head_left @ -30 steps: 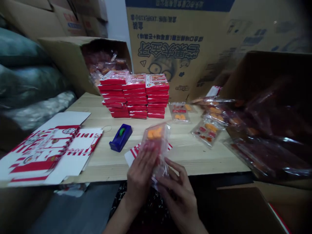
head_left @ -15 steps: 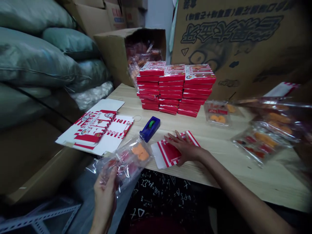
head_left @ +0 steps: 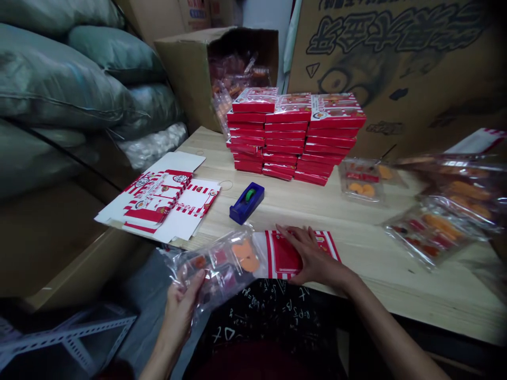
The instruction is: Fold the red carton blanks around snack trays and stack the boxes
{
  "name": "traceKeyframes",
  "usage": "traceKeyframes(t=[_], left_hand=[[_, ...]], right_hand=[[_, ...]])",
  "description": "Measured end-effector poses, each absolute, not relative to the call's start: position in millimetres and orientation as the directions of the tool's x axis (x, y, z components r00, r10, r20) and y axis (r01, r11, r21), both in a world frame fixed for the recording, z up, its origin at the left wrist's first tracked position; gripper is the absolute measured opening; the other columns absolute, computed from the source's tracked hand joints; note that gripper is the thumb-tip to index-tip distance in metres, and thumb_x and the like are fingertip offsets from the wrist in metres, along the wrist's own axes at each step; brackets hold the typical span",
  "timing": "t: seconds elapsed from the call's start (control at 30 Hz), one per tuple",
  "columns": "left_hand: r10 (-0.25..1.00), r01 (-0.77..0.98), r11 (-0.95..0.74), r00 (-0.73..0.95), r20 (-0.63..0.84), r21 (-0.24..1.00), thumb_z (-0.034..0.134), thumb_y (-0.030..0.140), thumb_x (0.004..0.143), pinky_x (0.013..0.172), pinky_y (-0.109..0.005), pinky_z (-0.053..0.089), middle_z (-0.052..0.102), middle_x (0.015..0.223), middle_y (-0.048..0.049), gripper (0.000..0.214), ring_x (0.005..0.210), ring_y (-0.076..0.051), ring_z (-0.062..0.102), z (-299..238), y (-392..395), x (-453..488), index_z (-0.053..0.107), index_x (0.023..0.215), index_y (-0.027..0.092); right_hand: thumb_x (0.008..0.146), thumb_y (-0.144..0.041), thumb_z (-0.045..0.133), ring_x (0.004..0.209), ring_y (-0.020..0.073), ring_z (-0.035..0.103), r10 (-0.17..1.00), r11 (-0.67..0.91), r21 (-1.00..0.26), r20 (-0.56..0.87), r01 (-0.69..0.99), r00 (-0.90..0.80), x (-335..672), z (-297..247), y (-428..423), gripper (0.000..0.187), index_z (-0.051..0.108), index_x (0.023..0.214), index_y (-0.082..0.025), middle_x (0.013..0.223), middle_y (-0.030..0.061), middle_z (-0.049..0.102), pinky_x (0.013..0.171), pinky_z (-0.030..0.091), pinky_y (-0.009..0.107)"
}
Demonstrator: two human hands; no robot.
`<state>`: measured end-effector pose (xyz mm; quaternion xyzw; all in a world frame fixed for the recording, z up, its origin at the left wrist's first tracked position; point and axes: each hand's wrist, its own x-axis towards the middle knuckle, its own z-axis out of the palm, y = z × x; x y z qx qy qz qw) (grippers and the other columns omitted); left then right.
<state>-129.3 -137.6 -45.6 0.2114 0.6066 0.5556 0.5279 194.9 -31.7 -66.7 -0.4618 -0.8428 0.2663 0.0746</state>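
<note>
Far left, off the desk (head_left: 356, 248), grey-green sacks (head_left: 59, 79) are piled against the wall. A sheaf of flat printed cartons (head_left: 158, 198) lies on the left corner of the desk, with its outer flaps reaching past the left edge. Below the near edge, the left hand (head_left: 180, 311) grips one end of a clear packet (head_left: 222, 264) holding orange and red pieces. The packet is held in the air in front of the desk, and its far end overlaps the white end flap of a red-and-white flat carton (head_left: 285, 258). A blue tape dispenser (head_left: 246, 203) stands just behind the packet, apart from it, with bare wood on every side. The flat carton lies along the near edge. The right hand (head_left: 312, 258) rests on it palm down with the fingers spread, pressing and grasping nothing. Behind these, three touching stacks of red boxes (head_left: 295, 137) stand mid-desk in front of an open brown box (head_left: 186, 68) full of packets. A strip of bare wood separates the stacks from the right hand. To the right, a loose packet (head_left: 360, 179) lies near the stacks, and more packets (head_left: 431, 232) crowd the right side. A broad bare patch runs along the near edge between the right hand and those packets. A large printed carton (head_left: 396, 68) walls off the back.
</note>
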Motion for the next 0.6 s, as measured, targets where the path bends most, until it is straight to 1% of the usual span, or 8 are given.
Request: traceKeyframes(t=[0.07, 0.13, 0.2, 0.3, 0.4, 0.47, 0.53, 0.6], left_hand=[[0.848, -0.304, 0.395, -0.241, -0.472, 0.867, 0.089, 0.042, 0.072, 0.071, -0.033, 0.063, 0.081, 0.098, -0.0096, 0.069, 0.082, -0.026, 0.079, -50, -136, -134, 0.063, 0.130, 0.018], [0.845, -0.244, 0.460, -0.175, -0.506, 0.854, 0.090, 0.043, 0.070, 0.069, -0.031, 0.060, 0.081, 0.092, -0.0097, 0.071, 0.079, -0.026, 0.078, -54, -129, -141, 0.064, 0.130, 0.016], [0.854, -0.178, 0.485, -0.117, -0.507, 0.856, 0.091, 0.043, 0.068, 0.065, -0.028, 0.057, 0.080, 0.089, -0.0093, 0.070, 0.076, -0.024, 0.076, -56, -119, -149, 0.068, 0.127, 0.014], [0.874, -0.112, 0.484, 0.003, -0.487, 0.868, 0.092, 0.041, 0.068, 0.057, -0.024, 0.049, 0.079, 0.088, -0.0086, 0.060, 0.067, -0.019, 0.070, -56, -101, -159, 0.074, 0.119, 0.014], [0.866, -0.057, 0.496, 0.106, -0.489, 0.866, 0.093, 0.038, 0.069, 0.050, -0.021, 0.042, 0.077, 0.081, -0.0064, 0.056, 0.061, -0.017, 0.068, -55, -85, -163, 0.076, 0.117, 0.016], [0.850, -0.044, 0.519, 0.133, -0.510, 0.853, 0.094, 0.038, 0.067, 0.048, -0.022, 0.042, 0.077, 0.080, -0.0058, 0.058, 0.063, -0.020, 0.072, -55, -78, -163, 0.076, 0.119, 0.018], [0.848, -0.080, 0.528, 0.106, -0.519, 0.846, 0.093, 0.038, 0.067, 0.052, -0.024, 0.048, 0.079, 0.086, -0.0067, 0.057, 0.068, -0.023, 0.075, -56, -74, -164, 0.075, 0.118, 0.019], [0.855, -0.153, 0.517, 0.044, -0.517, 0.842, 0.093, 0.036, 0.068, 0.060, -0.028, 0.055, 0.080, 0.094, -0.0081, 0.057, 0.071, -0.024, 0.077, -57, -75, -170, 0.074, 0.119, 0.019]], right_hand=[[0.060, -0.031, 0.088, 0.156, 0.0458, 0.021, 0.816, 0.441, -0.509, -0.115, 0.739, -0.566, 195, -68, -38, 0.140, -0.003, 0.166, -0.038, 0.161, 0.0145, 0.034, 0.126, -0.005, 0.067], [0.060, -0.030, 0.087, 0.156, 0.0467, 0.021, 0.811, 0.448, -0.509, -0.114, 0.735, -0.573, 196, -70, -40, 0.140, -0.004, 0.166, -0.039, 0.160, 0.0141, 0.035, 0.126, -0.004, 0.068], [0.060, -0.031, 0.088, 0.155, 0.0467, 0.023, 0.809, 0.450, -0.512, -0.114, 0.732, -0.577, 197, -72, -41, 0.141, -0.005, 0.166, -0.039, 0.159, 0.0141, 0.037, 0.126, -0.003, 0.068], [0.058, -0.031, 0.089, 0.155, 0.0466, 0.025, 0.810, 0.443, -0.515, -0.121, 0.734, -0.574, 198, -73, -40, 0.143, -0.005, 0.166, -0.038, 0.159, 0.0145, 0.036, 0.126, -0.003, 0.068], [0.058, -0.031, 0.089, 0.155, 0.0461, 0.025, 0.811, 0.442, -0.514, -0.122, 0.735, -0.573, 197, -71, -41, 0.143, -0.004, 0.166, -0.038, 0.159, 0.0144, 0.037, 0.126, -0.002, 0.068], [0.058, -0.032, 0.089, 0.155, 0.0449, 0.025, 0.816, 0.438, -0.508, -0.121, 0.742, -0.565, 195, -71, -41, 0.141, -0.003, 0.166, -0.038, 0.159, 0.0143, 0.037, 0.126, -0.002, 0.068], [0.059, -0.033, 0.089, 0.155, 0.0447, 0.026, 0.836, 0.420, -0.495, -0.116, 0.761, -0.537, 194, -71, -41, 0.139, 0.000, 0.166, -0.038, 0.159, 0.0145, 0.037, 0.126, -0.001, 0.068], [0.060, -0.036, 0.089, 0.154, 0.0459, 0.026, 0.857, 0.393, -0.484, -0.117, 0.782, -0.503, 193, -71, -40, 0.137, 0.002, 0.167, -0.036, 0.158, 0.0156, 0.039, 0.126, 0.000, 0.069]])
